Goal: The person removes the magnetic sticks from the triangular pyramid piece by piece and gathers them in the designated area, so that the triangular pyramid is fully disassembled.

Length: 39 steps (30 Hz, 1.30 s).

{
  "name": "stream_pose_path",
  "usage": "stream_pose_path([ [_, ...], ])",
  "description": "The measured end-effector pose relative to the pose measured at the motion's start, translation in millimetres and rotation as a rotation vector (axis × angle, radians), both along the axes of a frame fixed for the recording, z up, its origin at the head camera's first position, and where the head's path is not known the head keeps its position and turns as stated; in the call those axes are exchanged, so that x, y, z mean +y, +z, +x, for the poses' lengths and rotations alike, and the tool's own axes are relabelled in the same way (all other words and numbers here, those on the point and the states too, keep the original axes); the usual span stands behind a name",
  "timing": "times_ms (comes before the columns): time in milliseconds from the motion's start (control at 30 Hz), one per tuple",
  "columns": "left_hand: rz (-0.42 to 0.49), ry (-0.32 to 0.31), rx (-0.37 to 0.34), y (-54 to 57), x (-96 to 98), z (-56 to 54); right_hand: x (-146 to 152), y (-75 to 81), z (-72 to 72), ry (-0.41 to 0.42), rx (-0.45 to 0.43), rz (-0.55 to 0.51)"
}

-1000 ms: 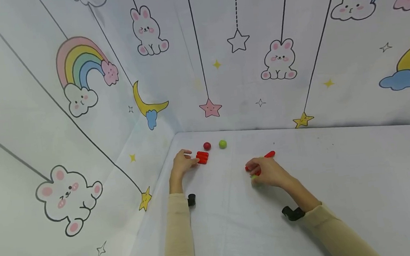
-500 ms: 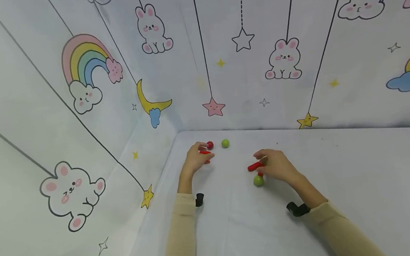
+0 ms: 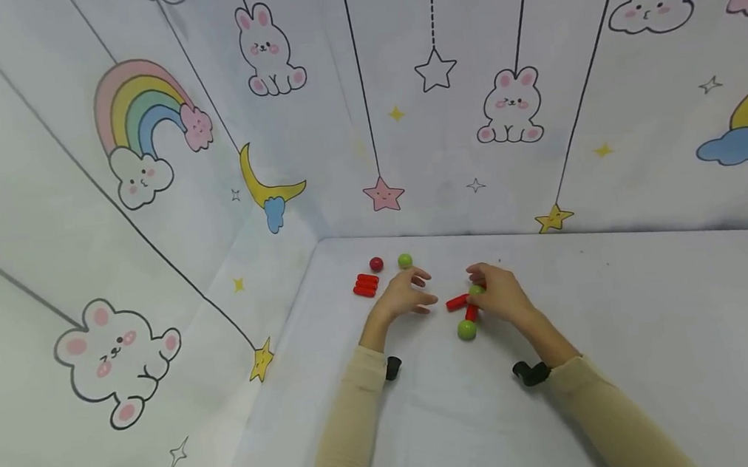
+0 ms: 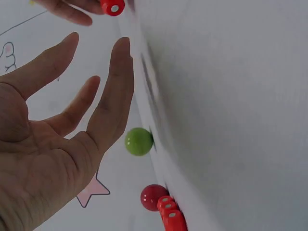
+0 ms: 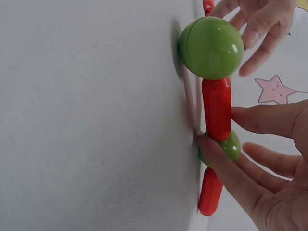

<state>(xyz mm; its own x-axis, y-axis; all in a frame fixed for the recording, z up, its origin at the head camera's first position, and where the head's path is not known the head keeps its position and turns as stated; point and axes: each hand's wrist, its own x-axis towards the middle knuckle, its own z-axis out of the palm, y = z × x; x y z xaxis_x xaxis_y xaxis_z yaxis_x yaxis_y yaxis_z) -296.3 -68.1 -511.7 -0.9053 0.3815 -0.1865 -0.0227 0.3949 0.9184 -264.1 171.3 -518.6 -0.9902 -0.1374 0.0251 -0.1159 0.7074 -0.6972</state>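
My left hand, fingers spread and slightly bent, holds nothing. It hovers between the loose pieces at left and the group by my right hand. My right hand holds a green ball between thumb and fingers; a fingertip touches the red rod beside it. That rod runs to a nearer green ball. Another red rod points left towards my left hand. A further red rod extends from the held ball; in the head view my right hand hides it.
Three red rods lie side by side at the table's back left. Behind them sit a red ball and a green ball. The white table meets a white wall cloth printed with cartoons.
My left hand has left the three rods and moved right, carrying nothing. My right hand has shifted from the near green ball to the farther one, uncovering the near ball.
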Motion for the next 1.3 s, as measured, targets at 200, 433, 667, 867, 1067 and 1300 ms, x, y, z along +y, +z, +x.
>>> stream_pose_path([
  [200, -0.075, -0.061, 0.024, -7.6, 15.0, -4.3, -5.7, -2.7, -4.4, 0.005, 0.029, -0.011],
  [433, -0.184, -0.092, 0.108, -8.2, 26.1, -6.0, -5.8, -3.9, -6.5, 0.014, 0.029, -0.071],
  [667, -0.198, -0.068, 0.095, -8.8, 27.1, -4.2, -5.0, -4.3, -5.4, 0.053, 0.016, -0.107],
  [867, -0.188, -0.059, 0.095, -8.9, 27.0, -4.1, -4.6, -6.0, -4.9, 0.073, -0.009, -0.132],
  [1067, -0.187, -0.018, 0.103, -8.6, 27.1, -3.2, -5.2, -7.8, -4.6, 0.078, -0.014, -0.131],
  [1300, -0.176, -0.018, 0.078, -6.8, 26.1, -2.5, -4.3, -8.8, -2.9, 0.078, -0.043, -0.144],
])
